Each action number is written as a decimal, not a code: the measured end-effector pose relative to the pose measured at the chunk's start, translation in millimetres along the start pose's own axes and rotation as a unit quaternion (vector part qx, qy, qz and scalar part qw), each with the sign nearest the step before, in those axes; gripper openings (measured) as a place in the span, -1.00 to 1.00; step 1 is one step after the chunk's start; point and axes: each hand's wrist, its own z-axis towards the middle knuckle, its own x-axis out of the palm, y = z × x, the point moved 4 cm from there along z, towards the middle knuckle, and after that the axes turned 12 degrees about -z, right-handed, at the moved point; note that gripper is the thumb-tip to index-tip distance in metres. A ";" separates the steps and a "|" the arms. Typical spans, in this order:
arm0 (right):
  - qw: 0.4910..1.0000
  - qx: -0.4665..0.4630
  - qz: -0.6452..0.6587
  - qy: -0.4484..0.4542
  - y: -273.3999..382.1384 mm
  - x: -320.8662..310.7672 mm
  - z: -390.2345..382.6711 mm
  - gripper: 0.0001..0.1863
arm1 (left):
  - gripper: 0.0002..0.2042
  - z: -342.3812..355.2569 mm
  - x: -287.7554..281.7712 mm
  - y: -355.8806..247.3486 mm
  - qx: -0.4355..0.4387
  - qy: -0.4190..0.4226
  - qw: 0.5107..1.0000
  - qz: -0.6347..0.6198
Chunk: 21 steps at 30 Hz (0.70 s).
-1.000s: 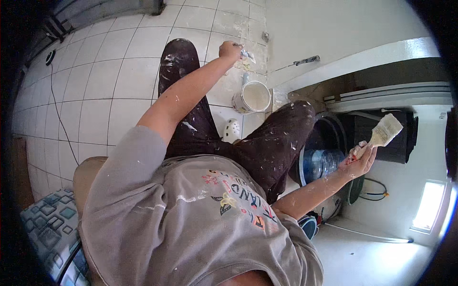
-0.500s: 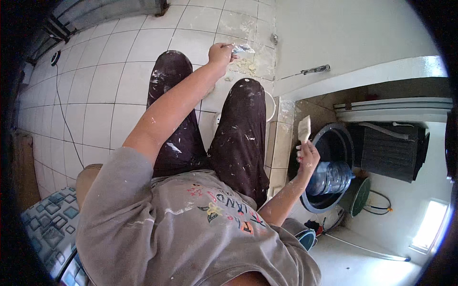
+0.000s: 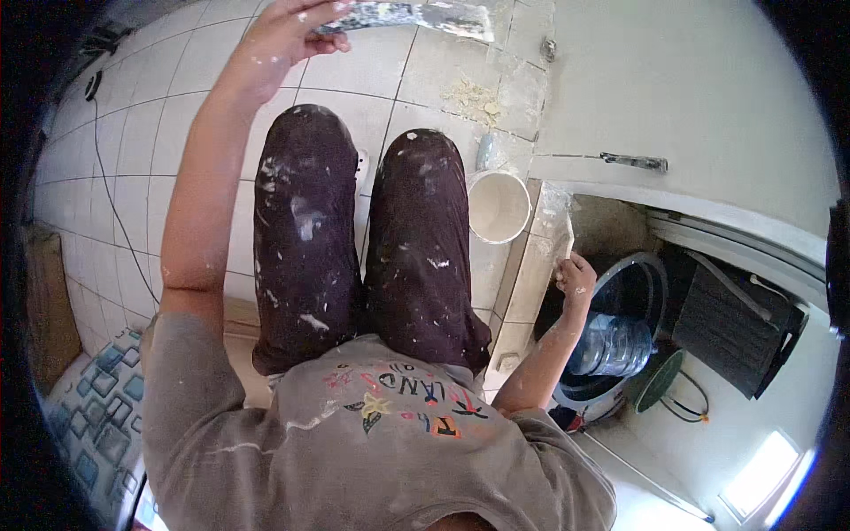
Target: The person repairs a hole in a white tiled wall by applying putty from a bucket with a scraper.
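My left hand [image 3: 282,46] is raised at the upper left, its fingers closed on the end of a long flat scraper blade [image 3: 425,16] smeared with pale putty. Beyond my knees, the blade points right above the tiled floor. Out to the right, my right hand [image 3: 575,276] pinches a small cream-coloured putty knife [image 3: 567,237], seen nearly edge-on. It is held up near the tiled ledge [image 3: 524,279]. Between my right knee and that ledge stands a white bucket [image 3: 498,195], its inside coated with cream residue.
Crumbled putty scraps [image 3: 475,99] lie on the floor tiles. A thin rod with a dark handle [image 3: 633,162] is against the pale wall. A black tub [image 3: 660,274] with a clear blue water jug [image 3: 611,345] sits beyond my right hand. A cable [image 3: 111,195] runs along the left.
My left hand has swung up and left with the scraper blade, away from the scraps. My right hand's putty knife has turned edge-on. The view has shifted, showing more of the bucket.
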 end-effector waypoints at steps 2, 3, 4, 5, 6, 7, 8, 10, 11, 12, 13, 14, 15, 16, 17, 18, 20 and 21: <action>1.000 0.017 0.004 0.012 11.1 6.5 28.7 -0.78 | -0.68 30.6 -36.0 24.4 -0.036 -0.001 0.999 0.003; 0.999 0.037 0.008 0.013 19.5 10.1 34.3 -0.76 | -0.68 44.4 -51.7 43.5 -0.071 -0.003 0.997 0.006; 0.999 0.039 -0.005 0.033 25.2 14.6 51.5 -0.74 | -0.68 60.2 -62.9 60.3 -0.083 0.000 0.997 0.004; 0.998 0.033 -0.031 0.037 37.2 18.5 65.8 -0.74 | -0.68 76.3 -70.8 78.6 -0.096 0.011 0.995 0.019; 0.999 0.040 -0.004 0.033 39.6 24.1 80.0 -0.73 | -0.68 92.6 -76.5 97.2 -0.109 0.023 0.993 0.034; 0.998 0.047 0.024 0.028 39.5 29.3 93.7 -0.72 | -0.68 108.8 -79.3 116.8 -0.122 0.036 0.991 0.049; 0.998 0.057 0.019 0.025 33.8 32.2 113.4 -0.72 | -0.68 122.1 -79.0 138.9 -0.132 0.040 0.989 0.045; 0.977 0.136 0.152 0.068 12.6 41.7 151.2 -0.68 | -0.69 143.8 -76.5 187.6 -0.149 0.004 0.989 -0.015; 0.976 0.144 0.151 0.066 14.5 53.5 163.3 -0.68 | -0.69 154.3 -78.4 211.3 -0.156 0.007 0.988 -0.015; 0.974 0.153 0.154 0.060 16.3 63.1 175.0 -0.67 | -0.69 163.8 -80.4 235.9 -0.173 0.009 0.985 -0.021; 0.973 0.161 0.157 0.054 18.3 71.4 186.6 -0.66 | -0.69 174.8 -82.2 258.0 -0.189 0.011 0.981 -0.026; 0.978 0.157 0.125 0.064 24.9 76.8 194.6 -0.69 | -0.68 183.4 -80.4 278.5 -0.211 0.009 0.977 -0.019; 0.977 0.167 0.121 0.059 19.6 83.9 207.9 -0.69 | -0.68 191.7 -79.6 298.3 -0.222 0.013 0.975 -0.022; 0.984 0.144 0.080 0.061 15.7 91.7 223.0 -0.71 | -0.67 200.1 -79.0 316.4 -0.213 0.016 0.977 -0.004; 0.990 0.121 0.037 0.064 12.4 95.0 236.0 -0.72 | -0.67 204.3 -76.3 333.6 -0.206 0.018 0.978 0.013; 0.994 0.078 0.008 0.075 31.3 113.6 237.2 -0.65 | -0.67 207.0 -74.7 348.1 -0.213 0.021 0.977 0.009; 0.996 0.076 -0.013 0.050 30.5 126.6 254.3 -0.62 | -0.66 202.7 -77.0 368.1 -0.209 0.040 0.976 0.032; 0.997 0.066 -0.031 0.028 32.0 130.4 260.6 -0.59 | -0.66 202.3 -78.5 378.4 -0.216 0.042 0.975 0.028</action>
